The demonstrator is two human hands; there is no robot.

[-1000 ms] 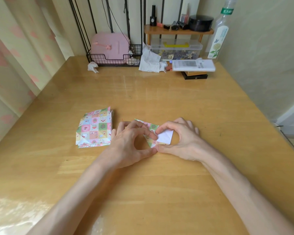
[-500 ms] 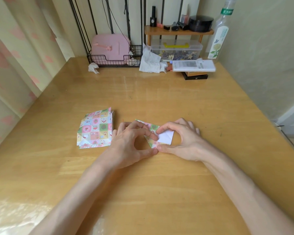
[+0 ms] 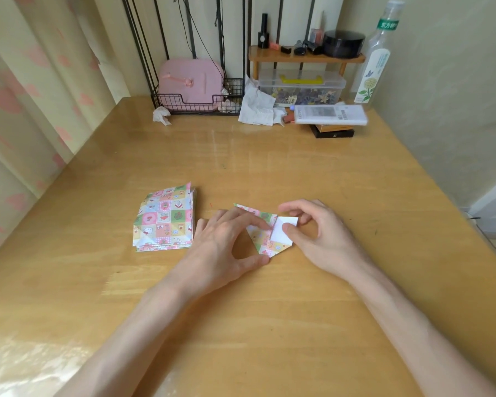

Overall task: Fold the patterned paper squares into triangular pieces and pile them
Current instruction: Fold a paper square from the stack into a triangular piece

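Two bare hands press a half-folded patterned paper on a wooden table, with a stack of paper squares to its left.

The glossy wooden table (image 3: 269, 167) fills most of the frame. At centre, the left hand (image 3: 224, 247) arches over the patterned paper piece (image 3: 265, 243), index fingertip pressing along its fold and thumb tip at its lower corner; the fingers are not wrapped round it. The right hand (image 3: 324, 239), just right of centre, lies loosely curved, with its thumb resting on the paper's white flap (image 3: 281, 233) and its index finger lifted clear above. The stack of patterned squares (image 3: 163, 222) lies flat at centre left, near the left hand but apart from it.
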